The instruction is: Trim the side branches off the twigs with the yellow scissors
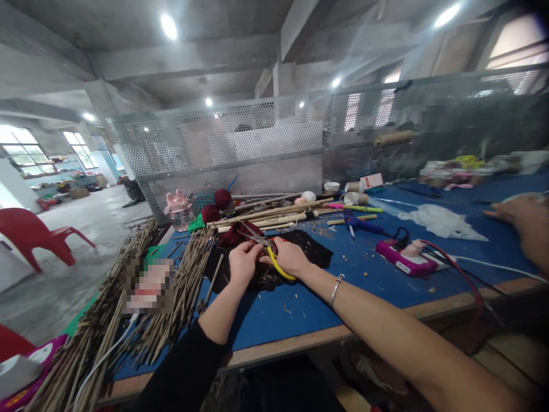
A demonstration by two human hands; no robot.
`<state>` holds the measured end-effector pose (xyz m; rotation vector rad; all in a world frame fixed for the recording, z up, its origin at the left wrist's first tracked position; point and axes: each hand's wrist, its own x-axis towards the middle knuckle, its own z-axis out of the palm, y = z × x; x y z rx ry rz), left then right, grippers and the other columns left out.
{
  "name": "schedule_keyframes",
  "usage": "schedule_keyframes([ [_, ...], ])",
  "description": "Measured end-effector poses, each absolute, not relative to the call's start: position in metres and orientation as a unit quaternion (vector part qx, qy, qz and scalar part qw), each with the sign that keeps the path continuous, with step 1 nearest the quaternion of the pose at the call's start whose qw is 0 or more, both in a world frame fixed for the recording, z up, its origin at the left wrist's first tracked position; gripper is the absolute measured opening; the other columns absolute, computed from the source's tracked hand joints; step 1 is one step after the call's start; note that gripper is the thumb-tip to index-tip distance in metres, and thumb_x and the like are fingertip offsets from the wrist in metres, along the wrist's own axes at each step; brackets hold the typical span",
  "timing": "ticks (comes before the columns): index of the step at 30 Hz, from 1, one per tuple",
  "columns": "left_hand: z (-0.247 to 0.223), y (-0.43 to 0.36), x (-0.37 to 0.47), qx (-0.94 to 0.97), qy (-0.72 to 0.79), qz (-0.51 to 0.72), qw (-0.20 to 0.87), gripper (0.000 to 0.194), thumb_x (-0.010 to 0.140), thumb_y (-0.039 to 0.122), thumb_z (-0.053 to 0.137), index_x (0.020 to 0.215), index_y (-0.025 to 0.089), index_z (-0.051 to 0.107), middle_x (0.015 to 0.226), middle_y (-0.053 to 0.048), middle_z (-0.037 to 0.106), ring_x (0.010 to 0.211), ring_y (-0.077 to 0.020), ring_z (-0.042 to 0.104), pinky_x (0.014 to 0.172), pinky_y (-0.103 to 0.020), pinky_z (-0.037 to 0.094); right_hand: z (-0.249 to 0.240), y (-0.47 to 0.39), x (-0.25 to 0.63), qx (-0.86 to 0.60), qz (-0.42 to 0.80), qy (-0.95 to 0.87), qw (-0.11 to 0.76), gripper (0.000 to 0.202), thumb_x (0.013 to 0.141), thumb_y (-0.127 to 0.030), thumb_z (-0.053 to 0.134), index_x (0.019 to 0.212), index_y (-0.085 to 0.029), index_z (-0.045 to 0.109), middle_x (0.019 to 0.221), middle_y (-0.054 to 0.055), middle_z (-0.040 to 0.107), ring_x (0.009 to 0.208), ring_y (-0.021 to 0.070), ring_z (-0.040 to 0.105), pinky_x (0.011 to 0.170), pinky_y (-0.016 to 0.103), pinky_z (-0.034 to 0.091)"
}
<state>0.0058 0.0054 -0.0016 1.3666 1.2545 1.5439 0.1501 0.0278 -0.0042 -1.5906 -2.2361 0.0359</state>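
While hands (pixel 290 258) meet at scissors (pixel 278 267), blue tabletop (pixel 268 320) reaches front edge (pixel 291 345)

R hand (pixel 288 258) holds yellow-handled scissors (pixel 281 269), blades open, pointing away over dark red yarn (pixel 235 234). L hand (pixel 245 263) right beside, fingers near the blades, both above black cloth (pixel 315 246) on blue tabletop (pixel 274 320). Bundled thin sticks (pixel 182 286) to L; purple power strip (pixel 405 258) w/ plug to R.
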Motion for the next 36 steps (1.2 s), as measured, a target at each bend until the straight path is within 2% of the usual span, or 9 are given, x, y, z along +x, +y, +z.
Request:
schedule_keyframes([
  [4, -0.005, 0.007, 0.006, 0.544, 0.465, 0.598, 0.36, 0.028, 0.066, 0.032, 0.064, 0.086, 0.012, 0.069, 0.074, -0.004, 0.069, 0.063, -0.0138, 0.059, 0.059, -0.022, 0.046, -0.002, 0.028, 0.152, -0.566, 0.027, -0.797, 0.21, 0.056, 0.07, -0.072, 0.044, 0.088, -0.019, 0.051, 0.08, 0.008, 0.066, 0.076, 0.0241, 0.064, 0.057, 0.025, 0.036],
  [10, -0.009, 0.011, 0.004, 0.535, 0.45, 0.599, 0.391, 0.031, 0.064, 0.029, 0.067, 0.091, 0.012, 0.068, 0.077, -0.005, 0.068, 0.065, -0.0135, 0.059, 0.061, -0.022, 0.047, 0.0, 0.027, 0.154, -0.576, 0.035, -0.793, 0.194, 0.058, 0.071, -0.073, 0.041, 0.087, -0.019, 0.052, 0.077, 0.009, 0.066, 0.074, 0.0242, 0.064, 0.058, 0.026, 0.037],
  [15, -0.008, 0.013, 0.005, 0.471, 0.448, 0.617, 0.444, 0.027, 0.064, 0.025, 0.066, 0.087, 0.011, 0.067, 0.075, -0.006, 0.067, 0.061, -0.0118, 0.058, 0.059, -0.022, 0.047, 0.002, 0.026, 0.154, -0.584, 0.024, -0.792, 0.176, 0.058, 0.072, -0.073, 0.039, 0.087, -0.019, 0.053, 0.081, 0.009, 0.066, 0.079, 0.0253, 0.063, 0.061, 0.027, 0.038],
  [19, -0.009, 0.015, 0.006, 0.436, 0.433, 0.629, 0.475, 0.02, 0.065, 0.024, 0.065, 0.08, 0.011, 0.066, 0.067, -0.003, 0.064, 0.056, -0.0094, 0.056, 0.054, -0.019, 0.045, 0.001, 0.026, 0.152, -0.592, 0.026, -0.787, 0.173, 0.059, 0.069, -0.07, 0.048, 0.096, -0.018, 0.05, 0.089, 0.01, 0.064, 0.087, 0.0249, 0.061, 0.068, 0.028, 0.038],
  [23, -0.009, 0.015, 0.007, 0.429, 0.427, 0.617, 0.503, 0.017, 0.065, 0.021, 0.063, 0.079, 0.011, 0.066, 0.07, -0.005, 0.066, 0.059, -0.0098, 0.058, 0.056, -0.02, 0.046, -0.002, 0.028, 0.151, -0.562, 0.013, -0.803, 0.2, 0.059, 0.067, -0.068, 0.052, 0.095, -0.017, 0.049, 0.091, 0.01, 0.062, 0.088, 0.024, 0.059, 0.068, 0.028, 0.038],
  [31, -0.014, 0.016, 0.006, 0.496, 0.436, 0.598, 0.454, 0.017, 0.07, 0.024, 0.058, 0.076, 0.011, 0.066, 0.065, -0.005, 0.065, 0.058, -0.0126, 0.059, 0.056, -0.022, 0.046, -0.004, 0.028, 0.15, -0.526, 0.023, -0.817, 0.235, 0.052, 0.068, -0.063, 0.056, 0.093, -0.018, 0.048, 0.088, 0.007, 0.061, 0.083, 0.0208, 0.058, 0.065, 0.026, 0.036],
  [36, -0.016, 0.018, 0.004, 0.509, 0.424, 0.609, 0.437, 0.023, 0.071, 0.027, 0.058, 0.086, 0.013, 0.068, 0.081, -0.007, 0.069, 0.069, -0.0153, 0.062, 0.064, -0.025, 0.048, -0.006, 0.028, 0.149, -0.536, 0.042, -0.806, 0.247, 0.048, 0.072, -0.06, 0.055, 0.096, -0.019, 0.048, 0.086, 0.005, 0.062, 0.079, 0.0203, 0.06, 0.062, 0.025, 0.034],
])
